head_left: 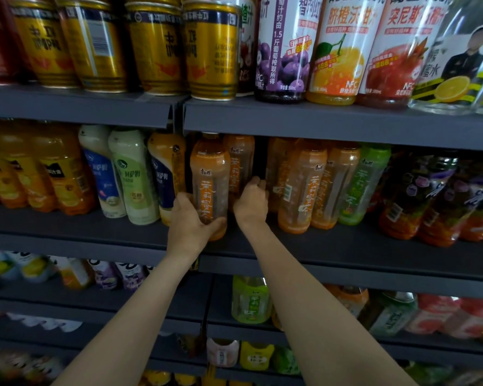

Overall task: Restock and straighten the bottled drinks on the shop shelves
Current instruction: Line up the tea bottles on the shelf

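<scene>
Where the grey metal middle shelf (332,246) crosses the centre of the frame, your left hand (188,224) grips an orange-labelled clear plastic tea bottle (209,185), fingers curled round its lower body. The label carries vertical white characters reading 茉莉蜜茶 under a small red brand mark. The bottle stands upright, long axis vertical, cap hidden under the shelf above, label facing you. Your right hand (253,199) reaches into the dark gap just right of it, fingers curled against a second orange tea bottle (240,165) behind; I cannot tell if it truly grips. To the right stands a row of matching orange bottles (304,188), then a green-labelled one (367,185). Upper left, gold ribbed cans (211,51); upper right, juice bottles (338,51) marked NFC.
</scene>
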